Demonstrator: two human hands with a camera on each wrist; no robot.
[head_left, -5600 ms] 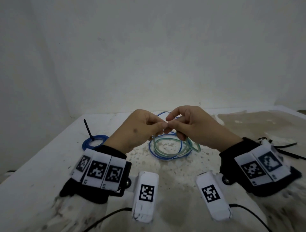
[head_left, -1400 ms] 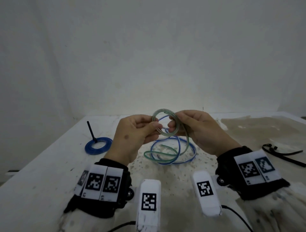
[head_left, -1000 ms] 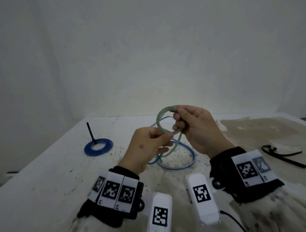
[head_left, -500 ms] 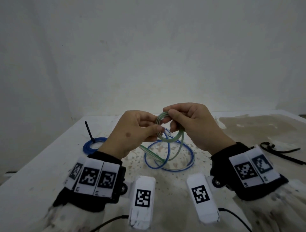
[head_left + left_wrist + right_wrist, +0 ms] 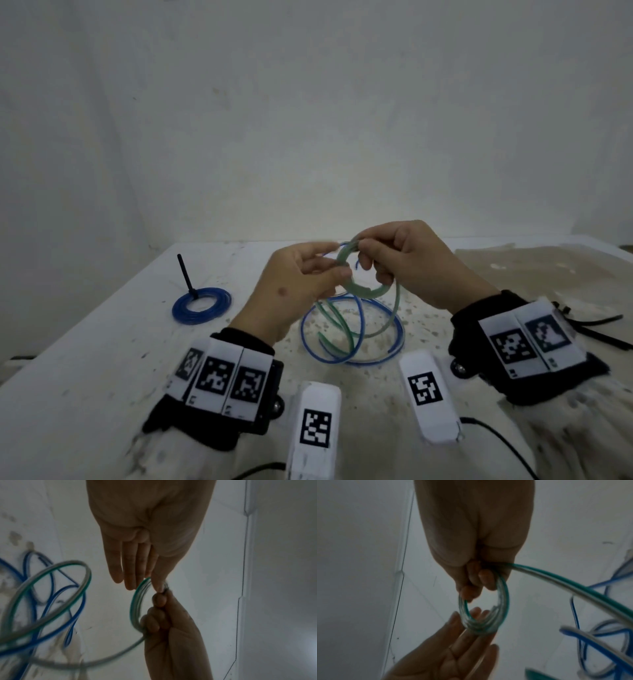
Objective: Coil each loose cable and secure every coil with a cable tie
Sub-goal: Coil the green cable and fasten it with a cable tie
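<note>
A green cable (image 5: 366,291) is wound into a small coil held above the white table (image 5: 102,359). My right hand (image 5: 363,250) grips the coil's top with curled fingers (image 5: 476,588). My left hand (image 5: 335,260) pinches the coil's near side between thumb (image 5: 159,586) and straight fingers. The green coil (image 5: 135,605) (image 5: 477,630) stands between both hands. Its loose tail (image 5: 395,308) hangs down to the table. A loose blue cable (image 5: 308,339) lies in wide loops under the hands.
A blue coil (image 5: 202,318) lies at the left of the table, with a black cable tie (image 5: 185,274) sticking up from it. More black cable ties (image 5: 606,339) lie at the right, beside my right wrist. A wall stands close behind the table.
The green cable has been lifted off the table and wound into a small coil between my hands. In the last half second the coil rose slightly and the left fingers shifted along it.
</note>
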